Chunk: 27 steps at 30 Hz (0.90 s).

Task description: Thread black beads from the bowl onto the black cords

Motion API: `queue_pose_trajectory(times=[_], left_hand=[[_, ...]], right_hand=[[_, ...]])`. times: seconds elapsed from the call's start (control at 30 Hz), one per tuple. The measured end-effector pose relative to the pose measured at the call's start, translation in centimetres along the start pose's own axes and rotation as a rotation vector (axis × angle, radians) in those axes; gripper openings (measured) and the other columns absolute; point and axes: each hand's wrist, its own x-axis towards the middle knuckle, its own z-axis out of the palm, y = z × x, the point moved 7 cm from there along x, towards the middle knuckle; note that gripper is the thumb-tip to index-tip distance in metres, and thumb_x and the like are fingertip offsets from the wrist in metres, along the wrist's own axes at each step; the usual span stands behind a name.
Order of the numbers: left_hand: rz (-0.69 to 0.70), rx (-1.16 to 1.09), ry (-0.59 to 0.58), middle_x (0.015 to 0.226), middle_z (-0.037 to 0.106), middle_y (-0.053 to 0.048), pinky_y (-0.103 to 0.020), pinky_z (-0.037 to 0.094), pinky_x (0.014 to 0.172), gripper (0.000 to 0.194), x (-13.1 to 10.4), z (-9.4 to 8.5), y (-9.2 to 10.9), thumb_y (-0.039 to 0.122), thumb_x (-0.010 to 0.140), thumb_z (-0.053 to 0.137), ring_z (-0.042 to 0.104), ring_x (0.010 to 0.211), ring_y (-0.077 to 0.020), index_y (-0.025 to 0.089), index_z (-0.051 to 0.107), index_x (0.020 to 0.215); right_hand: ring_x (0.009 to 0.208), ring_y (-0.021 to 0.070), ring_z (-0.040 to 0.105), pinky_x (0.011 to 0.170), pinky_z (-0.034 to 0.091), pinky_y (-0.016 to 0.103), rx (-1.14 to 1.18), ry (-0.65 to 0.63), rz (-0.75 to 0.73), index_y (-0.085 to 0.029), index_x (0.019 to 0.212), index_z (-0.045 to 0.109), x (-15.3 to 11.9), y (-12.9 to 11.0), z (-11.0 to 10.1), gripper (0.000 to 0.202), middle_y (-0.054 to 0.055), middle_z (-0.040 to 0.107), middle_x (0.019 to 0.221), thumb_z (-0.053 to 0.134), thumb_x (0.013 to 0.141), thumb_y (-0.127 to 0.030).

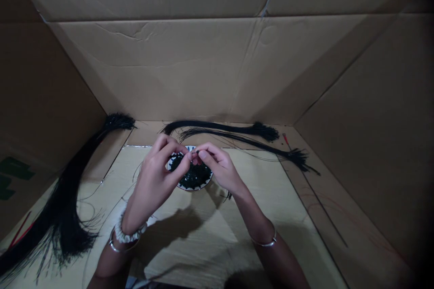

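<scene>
A bowl (193,188) with a patterned rim holds a heap of small, shiny black pieces (195,174). Above it, my left hand (162,167) and my right hand (219,165) meet, fingertips almost touching. Between my right thumb and index finger sits a tiny dark piece (197,152), too small to name. My left thumb and index finger are pinched together close beside it, and what they hold is too small to make out.
A thick bundle of black strands (68,189) lies along the left side. Two thinner black bundles (217,125) (244,137) lie at the back. A thin rod (325,210) rests at the right. Cardboard walls (176,63) enclose the wooden board (257,189) on three sides.
</scene>
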Motion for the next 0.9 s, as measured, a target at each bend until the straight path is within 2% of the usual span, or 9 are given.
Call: queue_pose_trajectory(times=[0.4, 0.9], left_hand=[[-0.002, 0.001, -0.032, 0.092, 0.056, 0.000, -0.026, 0.046, 0.073, 0.005, -0.08, 0.20, 0.02, 0.025, 0.094, 0.066, 0.056, 0.083, -0.0120, 0.021, 0.068, 0.091], [-0.024, 0.022, -0.056, 0.093, 0.058, -0.002, -0.029, 0.047, 0.072, 0.009, 0.08, 0.32, 0.00, 0.029, 0.095, 0.063, 0.058, 0.084, -0.0154, 0.021, 0.067, 0.092]], right_hand=[[0.080, 0.0150, 0.060, 0.078, 0.046, 0.029, 0.020, -0.051, -0.002, -0.026, 0.097, 0.071, 0.07, 0.17, -0.11, 0.022, -0.001, 0.065, 0.084, 0.059, 0.098, -0.045], [0.079, 0.0168, 0.062, 0.079, 0.049, 0.032, 0.026, -0.059, 0.041, -0.024, 0.094, 0.071, 0.02, 0.44, -0.12, 0.029, 0.001, 0.067, 0.082, 0.060, 0.096, -0.050]])
